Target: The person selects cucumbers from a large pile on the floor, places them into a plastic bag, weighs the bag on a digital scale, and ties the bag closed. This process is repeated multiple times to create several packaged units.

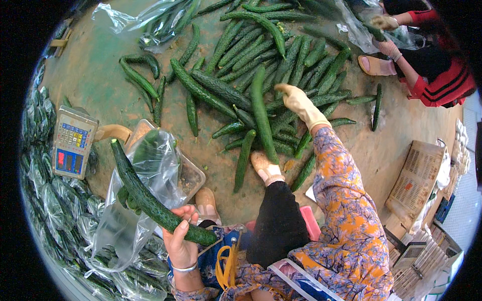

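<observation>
My left hand [180, 237] grips the lower part of a long dark green cucumber [150, 193], which tilts up to the left. Beyond and partly under it, a clear plastic bag [160, 165] with cucumbers inside rests on the weighing scale's pan [192, 175]. My right hand [303, 107], in a pale glove, reaches over a loose heap of cucumbers [248, 52], fingers pointing left. Just left of those fingers, a slightly blurred cucumber [261, 116] stands out above the heap. The underside of the gloved hand is hidden, so whether it holds anything is unclear.
The scale's keypad display [75, 143] stands at left. Bagged cucumbers [56, 210] are piled along the left edge. Another person's gloved hands [388, 49] hold a cucumber near a plastic bag at upper right. A plastic crate [416, 180] lies at right. My foot [263, 165] touches the heap's near edge.
</observation>
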`<state>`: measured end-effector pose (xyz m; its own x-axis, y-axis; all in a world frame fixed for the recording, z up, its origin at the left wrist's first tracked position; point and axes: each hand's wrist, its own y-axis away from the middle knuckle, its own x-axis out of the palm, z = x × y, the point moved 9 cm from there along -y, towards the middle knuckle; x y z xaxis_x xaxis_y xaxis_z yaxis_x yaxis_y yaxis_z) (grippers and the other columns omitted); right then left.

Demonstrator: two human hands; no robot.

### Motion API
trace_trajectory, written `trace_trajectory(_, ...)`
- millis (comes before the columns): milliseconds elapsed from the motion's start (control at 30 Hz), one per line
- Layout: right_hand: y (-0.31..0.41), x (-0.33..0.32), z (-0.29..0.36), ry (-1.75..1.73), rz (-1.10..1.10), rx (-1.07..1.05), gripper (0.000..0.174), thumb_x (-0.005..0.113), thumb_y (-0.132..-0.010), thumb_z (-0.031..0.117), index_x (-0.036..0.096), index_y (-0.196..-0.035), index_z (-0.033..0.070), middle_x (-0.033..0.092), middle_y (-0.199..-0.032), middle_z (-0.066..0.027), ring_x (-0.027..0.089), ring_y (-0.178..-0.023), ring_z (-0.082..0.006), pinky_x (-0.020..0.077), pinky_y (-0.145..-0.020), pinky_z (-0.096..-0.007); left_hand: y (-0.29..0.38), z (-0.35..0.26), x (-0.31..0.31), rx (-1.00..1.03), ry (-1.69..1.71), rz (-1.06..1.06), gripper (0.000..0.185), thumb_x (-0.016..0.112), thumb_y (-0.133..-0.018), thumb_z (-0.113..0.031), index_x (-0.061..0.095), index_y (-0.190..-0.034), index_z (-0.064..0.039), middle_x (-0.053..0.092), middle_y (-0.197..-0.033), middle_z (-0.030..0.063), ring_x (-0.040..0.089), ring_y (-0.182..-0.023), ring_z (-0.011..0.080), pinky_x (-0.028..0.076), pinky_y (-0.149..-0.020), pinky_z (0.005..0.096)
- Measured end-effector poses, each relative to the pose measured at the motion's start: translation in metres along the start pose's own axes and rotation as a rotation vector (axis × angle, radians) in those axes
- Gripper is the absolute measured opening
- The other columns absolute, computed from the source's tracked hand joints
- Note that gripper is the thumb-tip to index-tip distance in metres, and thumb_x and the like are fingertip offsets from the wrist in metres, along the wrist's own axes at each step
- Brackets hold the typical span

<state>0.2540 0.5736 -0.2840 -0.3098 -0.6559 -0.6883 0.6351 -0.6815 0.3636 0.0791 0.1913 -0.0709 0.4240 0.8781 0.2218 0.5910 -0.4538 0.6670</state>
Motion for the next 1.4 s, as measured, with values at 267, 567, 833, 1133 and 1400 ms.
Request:
trace_trajectory(267, 0.001, -0.009, 0.016, 0.883, 0.185, -0.164, 0.037, 0.075, -0.062, 0.026, 0.064, -0.094, 0.010, 0.059, -0.096, -0.0113, 0.056, -0.096, -0.0295, 0.0425, -0.085, -0.0438, -0.004, 0.002, -0.001, -0.024, 0.014, -0.029, 0.029, 0.060, -0.076, -0.003, 0.050, -0.103, -0.002, 0.055, -0.108, 0.0132, 0.053, -0.104, 0.0262, 0.042, -0.091, 0.0389)
trace_trajectory(567, 0.081, -0.117, 0.038, -0.001, -0.045, 0.020, 0.042, 0.052, -0.088, 0.037, 0.055, -0.110, 0.002, 0.063, -0.099, -0.0146, 0.061, -0.087, -0.0272, 0.0488, -0.076, -0.0376, 0.003, -0.002, 0.003, 0.000, 0.097, 0.035, 0.025, 0.057, -0.080, 0.001, 0.050, -0.104, -0.001, 0.056, -0.105, 0.0129, 0.055, -0.098, 0.0234, 0.045, -0.084, 0.0356)
trace_trajectory(833, 0.138, 0.028, 0.244, -1.202, 0.581, 0.072, 0.043, 0.059, -0.085, 0.037, 0.049, -0.111, 0.005, 0.060, -0.084, -0.0069, 0.059, -0.070, -0.0158, 0.0505, -0.065, -0.0277, 0.010, -0.002, 0.000, 0.125, 0.105, 0.020, 0.029, 0.061, -0.080, -0.001, 0.049, -0.106, -0.002, 0.057, -0.101, 0.0087, 0.056, -0.096, 0.0186, 0.046, -0.083, 0.0309)
trace_trajectory(1133, 0.193, 0.064, 0.411, -0.520, 0.262, -0.245, 0.088, 0.078, -0.057, 0.027, 0.036, -0.130, 0.000, 0.053, -0.114, -0.0121, 0.051, -0.102, -0.0243, 0.0411, -0.088, -0.0318, 0.059, -0.070, -0.008, 1.000, -0.699, -0.028, 0.078, 0.066, -0.066, -0.007, 0.026, -0.132, 0.002, 0.033, -0.131, 0.0247, 0.032, -0.122, 0.0417, 0.026, -0.104, 0.0444)
trace_trajectory(1400, 0.187, 0.086, 0.532, -0.576, 0.425, -0.833, 0.073, 0.073, -0.060, 0.010, 0.040, -0.125, 0.000, 0.057, -0.107, -0.0108, 0.053, -0.100, -0.0218, 0.0418, -0.088, -0.0314, 0.110, -0.161, -0.209, 0.980, -0.678, -1.210, 0.076, 0.072, -0.067, -0.014, 0.033, -0.131, -0.001, 0.039, -0.128, 0.0221, 0.034, -0.121, 0.0368, 0.024, -0.103, 0.0470)
